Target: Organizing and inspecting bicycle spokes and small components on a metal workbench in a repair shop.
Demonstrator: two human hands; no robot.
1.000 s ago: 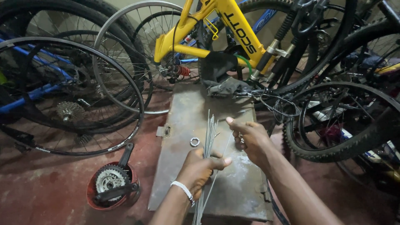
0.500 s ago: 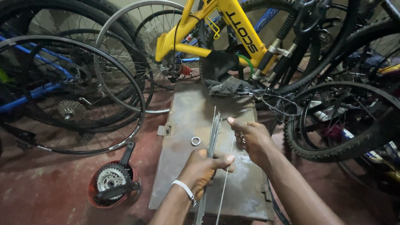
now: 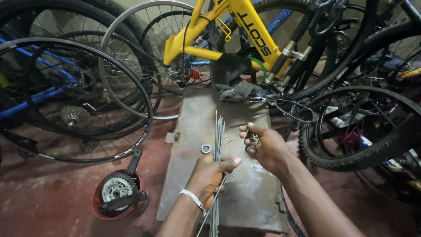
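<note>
Left hand (image 3: 209, 175) grips spokes (image 3: 218, 136); right hand (image 3: 265, 147) pinches nipples (image 3: 254, 140). Red tub (image 3: 98, 206) holds a cassette (image 3: 115, 188).

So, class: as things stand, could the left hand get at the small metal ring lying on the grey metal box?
Probably yes. The ring lies bare on the box just beyond the left hand, with nothing between them. But that hand is full, gripping the bundle of spokes.
</note>
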